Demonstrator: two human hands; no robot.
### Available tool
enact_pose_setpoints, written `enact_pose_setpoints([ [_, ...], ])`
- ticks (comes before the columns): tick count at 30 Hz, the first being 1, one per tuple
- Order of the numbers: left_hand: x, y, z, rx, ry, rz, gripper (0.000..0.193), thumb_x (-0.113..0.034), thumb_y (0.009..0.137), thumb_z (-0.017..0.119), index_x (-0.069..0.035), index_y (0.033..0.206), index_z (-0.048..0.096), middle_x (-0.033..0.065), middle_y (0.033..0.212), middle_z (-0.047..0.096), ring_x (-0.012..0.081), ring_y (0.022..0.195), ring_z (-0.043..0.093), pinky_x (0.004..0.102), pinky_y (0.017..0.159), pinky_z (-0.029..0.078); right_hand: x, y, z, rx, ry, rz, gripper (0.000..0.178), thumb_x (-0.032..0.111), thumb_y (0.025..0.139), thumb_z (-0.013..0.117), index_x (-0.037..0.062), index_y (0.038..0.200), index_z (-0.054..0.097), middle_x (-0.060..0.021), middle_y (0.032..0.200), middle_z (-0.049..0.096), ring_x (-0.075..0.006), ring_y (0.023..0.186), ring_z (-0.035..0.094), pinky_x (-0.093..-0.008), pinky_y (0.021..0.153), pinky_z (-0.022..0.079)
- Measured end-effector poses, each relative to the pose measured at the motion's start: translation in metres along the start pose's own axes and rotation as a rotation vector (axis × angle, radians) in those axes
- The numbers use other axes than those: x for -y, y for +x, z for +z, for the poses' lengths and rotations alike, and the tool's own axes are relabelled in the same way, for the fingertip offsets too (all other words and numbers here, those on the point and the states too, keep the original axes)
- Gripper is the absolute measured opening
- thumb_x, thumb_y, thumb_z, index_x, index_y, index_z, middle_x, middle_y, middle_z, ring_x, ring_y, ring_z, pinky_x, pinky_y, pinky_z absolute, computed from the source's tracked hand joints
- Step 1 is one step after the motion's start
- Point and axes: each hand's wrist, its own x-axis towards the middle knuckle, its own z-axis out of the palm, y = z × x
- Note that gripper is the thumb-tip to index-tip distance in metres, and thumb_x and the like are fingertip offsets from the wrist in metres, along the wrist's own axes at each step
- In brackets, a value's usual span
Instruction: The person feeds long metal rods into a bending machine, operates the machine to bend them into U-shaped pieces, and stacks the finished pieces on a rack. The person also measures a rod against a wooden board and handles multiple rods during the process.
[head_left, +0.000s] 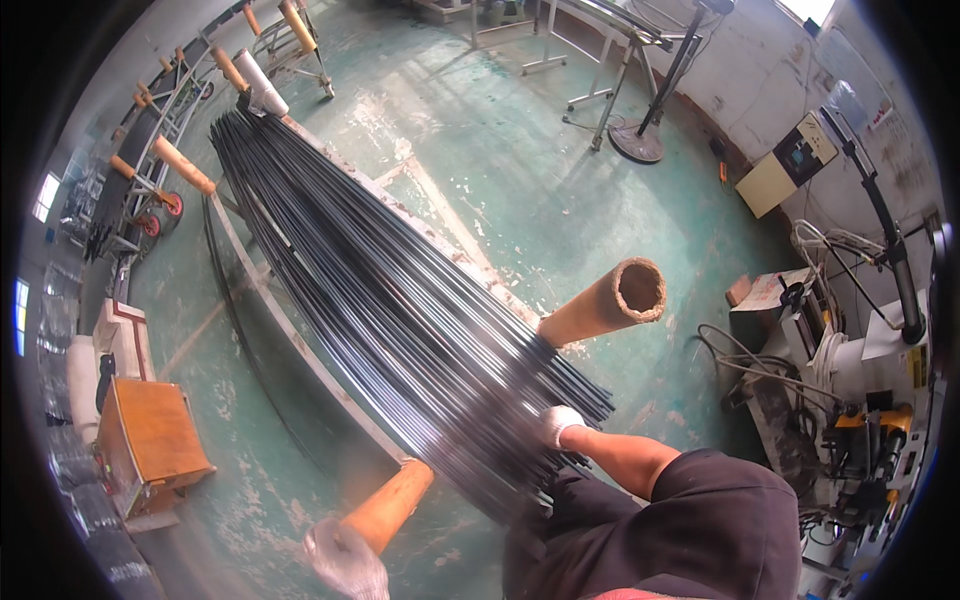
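Note:
A long bundle of thin black rods [390,290] lies on a low metal rack, running from the far left to just before me. At their near ends is my right hand [562,426] in a white glove, its fingers curled down against the rods and partly hidden. The near rods are smeared by motion. My left hand [348,562], in a whitish glove, is blurred at the end of a brown cardboard tube [392,505] on the rack's left side; its fingers cannot be made out. Another cardboard tube [600,305], hollow, rises beside the rods on the right.
A pale rack rail [290,325] runs left of the rods. Wheeled racks [165,190] stand far left, with a wooden-topped cabinet [160,430] nearer. On the right are machinery with cables [810,350] and a control box [790,165]. A round-based stand [637,142] is at the back.

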Motion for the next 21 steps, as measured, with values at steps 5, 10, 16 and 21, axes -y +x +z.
enact_pose_setpoints([
  [5,0.008,0.003,0.006,-0.023,0.078,0.027,0.015,-0.013,0.095,0.065,0.002,0.096,0.069,0.0183,0.099,0.065,0.0388,0.093,0.062,0.0515,0.083,0.050,-0.008,-0.022,-0.012,0.014,0.233,-0.044,0.058,0.052,0.092,0.082,0.0028,0.123,0.081,-0.0243,0.121,0.080,-0.0408,0.119,0.076,-0.0459,0.105,0.059],
  [10,0.008,-0.001,-0.004,0.028,0.155,0.003,0.018,-0.017,0.098,0.065,-0.001,0.099,0.074,0.0214,0.109,0.070,0.0435,0.109,0.065,0.0516,0.099,0.054,-0.012,-0.033,-0.011,0.122,0.568,-0.013,0.082,0.047,0.087,0.091,-0.0071,0.145,0.069,-0.0247,0.135,0.078,-0.0302,0.123,0.075,-0.0405,0.107,0.057],
  [16,0.024,0.006,0.001,0.085,0.084,0.056,0.025,-0.024,0.104,0.068,0.000,0.113,0.071,0.0193,0.107,0.070,0.0362,0.104,0.067,0.0497,0.096,0.053,-0.022,-0.024,-0.027,0.079,0.024,-0.471,0.051,0.051,0.098,0.079,0.0022,0.111,0.083,-0.0191,0.091,0.078,-0.0297,0.079,0.074,-0.0471,0.076,0.058],
  [21,0.016,0.009,0.001,-0.028,0.045,0.133,0.013,-0.018,0.095,0.071,-0.006,0.097,0.076,0.0158,0.097,0.072,0.0385,0.094,0.069,0.0510,0.087,0.057,0.015,-0.083,-0.055,0.323,1.110,-0.114,0.044,0.016,0.092,0.090,-0.0074,0.125,0.072,-0.0124,0.103,0.080,-0.0227,0.087,0.077,-0.0406,0.082,0.065],
])
